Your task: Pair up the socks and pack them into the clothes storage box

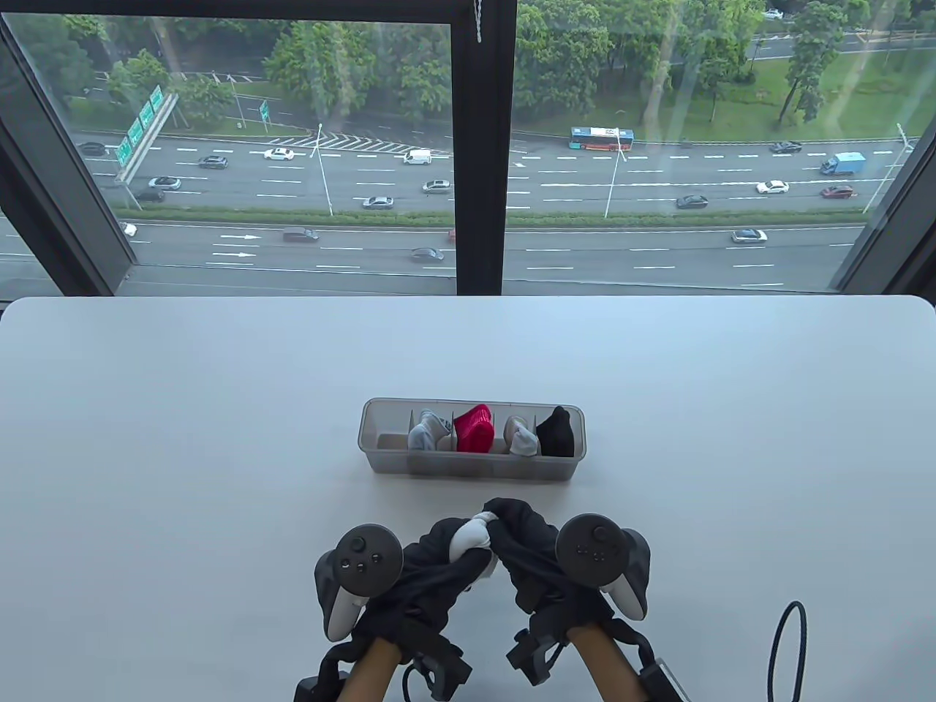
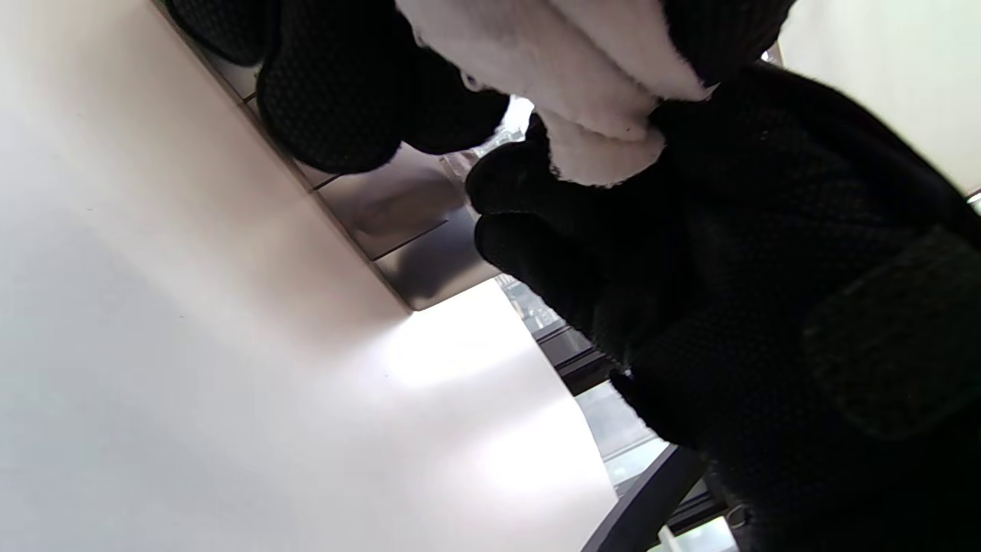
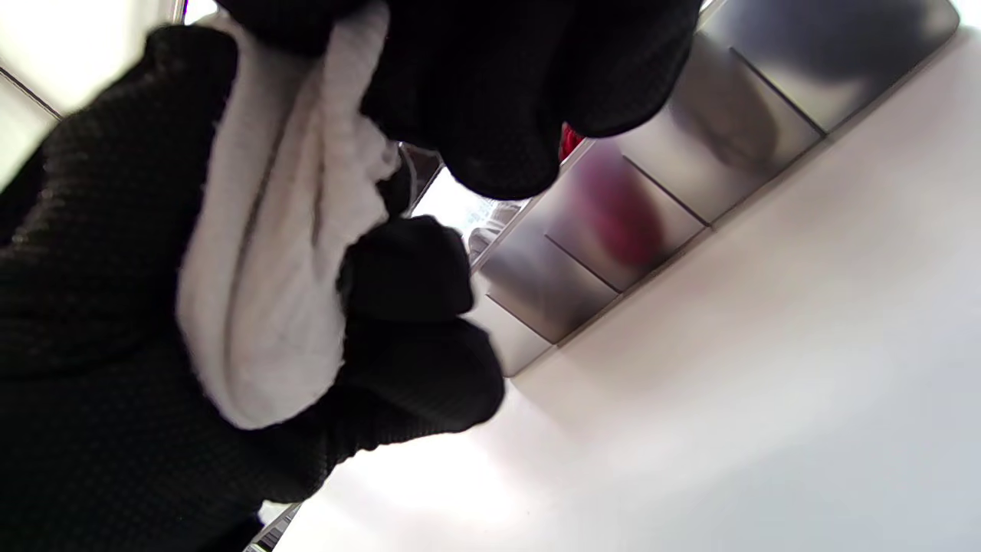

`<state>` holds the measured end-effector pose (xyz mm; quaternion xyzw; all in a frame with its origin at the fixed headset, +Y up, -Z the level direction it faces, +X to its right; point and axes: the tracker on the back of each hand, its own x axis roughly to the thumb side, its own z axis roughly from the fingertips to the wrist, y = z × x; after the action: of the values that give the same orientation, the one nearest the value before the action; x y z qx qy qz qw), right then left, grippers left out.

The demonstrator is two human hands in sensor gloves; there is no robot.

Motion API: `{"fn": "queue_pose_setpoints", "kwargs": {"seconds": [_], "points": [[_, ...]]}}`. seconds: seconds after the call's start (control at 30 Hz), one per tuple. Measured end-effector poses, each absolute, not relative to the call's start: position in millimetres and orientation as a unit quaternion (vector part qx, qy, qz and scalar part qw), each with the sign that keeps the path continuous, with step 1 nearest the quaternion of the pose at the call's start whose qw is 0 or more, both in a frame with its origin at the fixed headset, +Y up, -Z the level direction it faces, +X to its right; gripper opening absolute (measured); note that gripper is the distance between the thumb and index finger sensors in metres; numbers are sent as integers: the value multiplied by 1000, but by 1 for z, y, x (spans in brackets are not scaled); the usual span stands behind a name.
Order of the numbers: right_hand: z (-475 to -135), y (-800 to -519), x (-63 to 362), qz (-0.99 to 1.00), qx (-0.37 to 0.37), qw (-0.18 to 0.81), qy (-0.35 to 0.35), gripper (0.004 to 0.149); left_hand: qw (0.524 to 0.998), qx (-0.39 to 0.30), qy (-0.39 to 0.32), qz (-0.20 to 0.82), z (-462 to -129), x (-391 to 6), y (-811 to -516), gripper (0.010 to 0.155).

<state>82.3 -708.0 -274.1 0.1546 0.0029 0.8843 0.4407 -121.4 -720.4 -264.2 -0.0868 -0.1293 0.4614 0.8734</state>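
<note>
Both the left hand and the right hand grip the white sock bundle. They should keep it tightly rolled. Judging by the storage box, only its leftmost compartment looks free.

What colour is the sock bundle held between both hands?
White sock bundle, clearest in the right wrist view.

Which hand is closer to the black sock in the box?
Right. The right hand sits below the black sock; the left hand is further left.
</note>
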Motion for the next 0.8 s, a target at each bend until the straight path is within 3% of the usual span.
{"fn": "queue_pose_setpoints", "kwargs": {"seconds": [0.03, 0.1, 0.17, 0.23, 0.33, 0.4, 0.47, 0.53, 0.6, 0.67, 0.8], "points": [[-274, -707, 81, 891, 155, 427, -2, 43, 892, -104, -108, 425, -263, -121, -721, 70], [-274, -706, 78, 899, 162, 407, -3, 44, 907, -41, -81, 411, -261, -123, -716, 74], [-273, -705, 74, 907, 161, 388, -11, 44, 902, -26, -90, 421, -259, -122, -710, 60], [-271, -705, 72, 919, 167, 356, -19, 44, 913, -24, -74, 401, -258, -124, -710, 55], [-271, -706, 70, 939, 188, 288, -27, 44, 921, -69, -60, 379, -261, -125, -712, 53], [-271, -707, 68, 948, 193, 250, -34, 44, 928, -54, -64, 363, -261, -124, -714, 53], [-273, -708, 70, 942, 191, 275, -21, 45, 925, -63, -69, 368, -262, -123, -714, 53], [-274, -710, 75, 926, 198, 322, 8, 58, 920, -40, -48, 387, -262, -127, -714, 55], [-278, -715, 79, 900, 219, 367, 86, 83, 900, -36, -39, 432, -263, -134, -713, 56], [-280, -723, 78, 881, 223, 393, 139, 88, 878, -30, -65, 473, -264, -134, -714, 53], [-281, -725, 79, 872, 172, 447, 102, 52, 867, -36, -87, 490, -264, -135, -715, 52]]}}
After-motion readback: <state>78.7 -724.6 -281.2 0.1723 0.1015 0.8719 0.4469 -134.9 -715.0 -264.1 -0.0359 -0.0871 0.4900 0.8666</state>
